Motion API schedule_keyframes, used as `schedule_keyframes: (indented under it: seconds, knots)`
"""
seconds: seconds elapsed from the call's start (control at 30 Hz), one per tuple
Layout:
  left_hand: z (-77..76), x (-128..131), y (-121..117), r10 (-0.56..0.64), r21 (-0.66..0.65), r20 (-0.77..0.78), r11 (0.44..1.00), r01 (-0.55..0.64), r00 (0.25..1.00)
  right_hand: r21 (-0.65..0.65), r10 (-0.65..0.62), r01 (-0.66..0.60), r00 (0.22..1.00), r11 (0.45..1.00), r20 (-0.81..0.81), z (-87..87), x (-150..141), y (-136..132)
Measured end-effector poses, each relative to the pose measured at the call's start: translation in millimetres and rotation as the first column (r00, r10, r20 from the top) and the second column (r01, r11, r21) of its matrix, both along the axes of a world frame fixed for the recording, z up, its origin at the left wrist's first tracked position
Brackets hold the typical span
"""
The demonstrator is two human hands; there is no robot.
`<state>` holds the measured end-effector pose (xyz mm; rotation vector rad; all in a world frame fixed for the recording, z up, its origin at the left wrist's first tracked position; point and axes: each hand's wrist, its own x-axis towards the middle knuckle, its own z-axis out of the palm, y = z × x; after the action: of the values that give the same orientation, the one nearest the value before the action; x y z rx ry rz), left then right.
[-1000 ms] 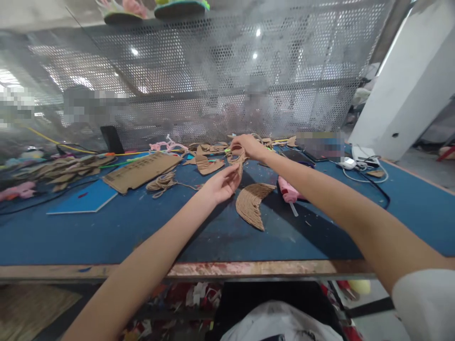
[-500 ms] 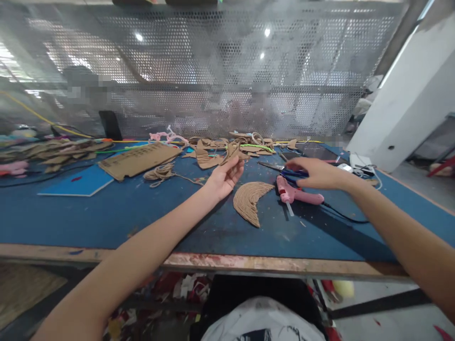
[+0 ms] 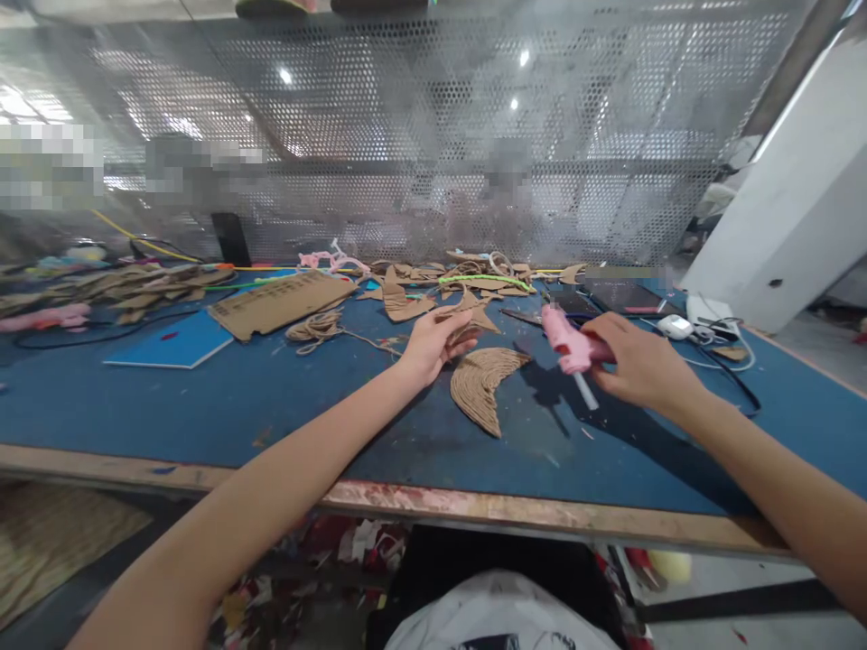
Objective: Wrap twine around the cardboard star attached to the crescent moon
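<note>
My right hand (image 3: 640, 366) grips a pink glue gun (image 3: 567, 341), lifted off the blue table (image 3: 203, 406) with its glue stick pointing down toward me. My left hand (image 3: 433, 341) is closed on a brown cardboard cut-out piece (image 3: 469, 318), held just above the table. Between the two hands lies a crescent-shaped piece wound with brown rope (image 3: 482, 386), flat on the table just below my left hand.
A perforated metal screen (image 3: 433, 153) closes the far side. Cardboard sheets (image 3: 281, 302), a rope coil (image 3: 312, 327), a blue board (image 3: 172, 348), cardboard scraps, a phone (image 3: 619, 296), a white charger (image 3: 669, 327) and black cables lie about. The worn wooden table edge (image 3: 433, 501) runs near me.
My right hand left the far scraps, came down on the pink glue gun and has lifted it. My left hand stays near the crescent, its fingers now closed on the cardboard piece.
</note>
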<state>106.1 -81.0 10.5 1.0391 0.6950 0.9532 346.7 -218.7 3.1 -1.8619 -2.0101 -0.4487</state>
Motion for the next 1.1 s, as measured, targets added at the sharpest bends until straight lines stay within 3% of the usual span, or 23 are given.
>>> schedule_keyframes:
  seconds: [0.1,0.2,0.6,1.1]
  knots:
    - [-1.1,0,0,0.027,0.111,-0.073,0.994,-0.019,0.997,0.283,0.193,-0.155,0.975,0.947,-0.11,5.3,-2,-3]
    - [-1.0,1,-2,0.051,0.194,-0.147,0.981,-0.021,0.988,0.435,0.368,-0.27,0.916,0.859,-0.159,6.5,-11,-4]
    - [2.5,3,-22,-0.046,0.316,-0.26,0.94,0.13,0.964,0.36,0.428,-0.332,0.873,0.872,-0.232,-1.6,-25,-5]
    - [0.5,3,-22,-0.065,0.333,-0.283,0.929,0.162,0.957,0.371,0.393,-0.335,0.915,0.866,-0.094,-1.0,-26,-5]
